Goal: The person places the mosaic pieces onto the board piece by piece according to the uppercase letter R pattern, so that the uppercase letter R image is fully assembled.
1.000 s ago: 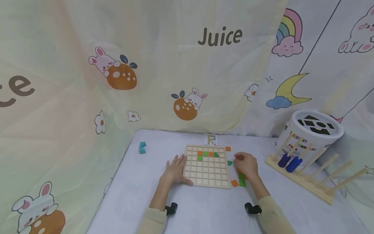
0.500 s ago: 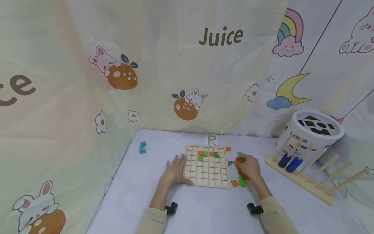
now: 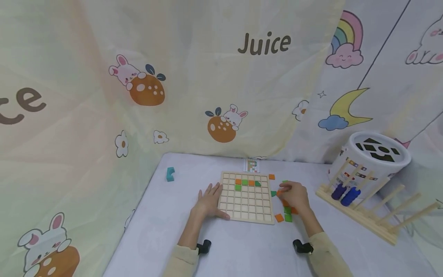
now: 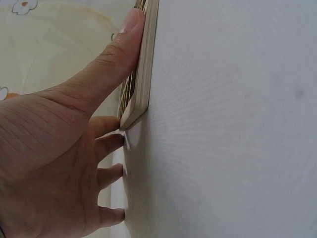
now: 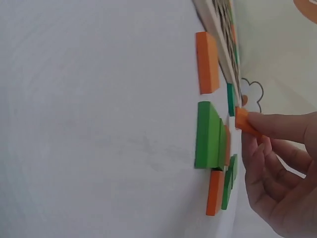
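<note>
A wooden grid board (image 3: pixel 245 206) lies on the table, with several orange and green tiles (image 3: pixel 245 182) set in its upper cells. My left hand (image 3: pixel 207 204) rests at its left side, fingers spread and thumb on the near left corner. The left wrist view shows that thumb (image 4: pixel 106 67) over the frame. To the board's right, my right hand (image 3: pixel 295 198) pinches an orange tile (image 5: pixel 243 120) between thumb and fingers. A dark green rounded piece (image 3: pixel 273 193) lies between this hand and the board. More green tiles (image 5: pixel 205 134) and orange tiles (image 5: pixel 207 62) lie below the hand.
A small patterned card (image 3: pixel 251 165) lies behind the board, with a lone orange tile (image 3: pixel 272 177) near its far right corner. At the right stand a wooden peg rack (image 3: pixel 360 215) with blue beads and a white bucket (image 3: pixel 367 157). A teal block (image 3: pixel 170 174) sits far left.
An orange tile has come into view in my right fingertips, and the hand has shifted slightly right, uncovering a green tile behind it. My left hand stays at the board.
</note>
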Demonstrator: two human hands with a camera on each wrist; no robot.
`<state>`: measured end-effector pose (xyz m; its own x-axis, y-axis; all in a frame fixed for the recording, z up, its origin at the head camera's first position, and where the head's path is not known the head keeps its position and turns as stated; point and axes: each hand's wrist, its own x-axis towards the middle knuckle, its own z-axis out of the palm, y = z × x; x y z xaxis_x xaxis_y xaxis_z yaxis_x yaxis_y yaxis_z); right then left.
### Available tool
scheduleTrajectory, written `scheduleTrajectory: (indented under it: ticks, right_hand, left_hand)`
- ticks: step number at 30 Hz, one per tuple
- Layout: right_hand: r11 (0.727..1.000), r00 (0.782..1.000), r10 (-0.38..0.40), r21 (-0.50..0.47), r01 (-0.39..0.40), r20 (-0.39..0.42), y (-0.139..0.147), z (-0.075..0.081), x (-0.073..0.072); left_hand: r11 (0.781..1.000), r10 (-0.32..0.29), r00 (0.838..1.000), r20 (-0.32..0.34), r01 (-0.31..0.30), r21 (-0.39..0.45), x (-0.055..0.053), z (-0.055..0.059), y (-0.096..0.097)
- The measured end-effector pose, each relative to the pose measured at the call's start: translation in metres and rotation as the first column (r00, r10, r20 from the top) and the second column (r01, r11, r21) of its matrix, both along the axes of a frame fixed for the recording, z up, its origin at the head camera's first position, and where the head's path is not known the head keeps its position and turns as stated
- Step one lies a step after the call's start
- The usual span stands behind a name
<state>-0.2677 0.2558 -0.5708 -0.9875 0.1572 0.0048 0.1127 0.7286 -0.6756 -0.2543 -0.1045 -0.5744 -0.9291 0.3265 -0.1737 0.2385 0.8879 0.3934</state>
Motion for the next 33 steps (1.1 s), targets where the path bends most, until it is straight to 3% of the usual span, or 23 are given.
scheduleTrajectory:
  ticks: [9,12,20,33]
  right_hand:
    - [0.978,0.999,0.045,-0.203,-0.041,0.02,-0.011,0.009,-0.002]
    - [0.967,0.997,0.071,-0.245,-0.064,0.02,-0.018,0.007,-0.004]
    - [0.924,0.992,0.125,-0.365,-0.117,-0.002,-0.041,0.002,-0.006]
    - [0.927,0.991,0.136,-0.35,-0.133,-0.018,-0.082,0.0,-0.01]
  left_hand:
    - [1.0,0.009,1.0,0.003,-0.009,0.004,-0.002,0.0,0.0]
    - [1.0,0.01,1.0,-0.002,-0.01,0.016,-0.004,-0.006,0.0]
    - [1.0,0.007,1.0,0.009,-0.007,0.028,0.001,0.0,0.002]
    - [1.0,-0.004,1.0,-0.009,0.004,-0.011,0.0,-0.001,0.001]
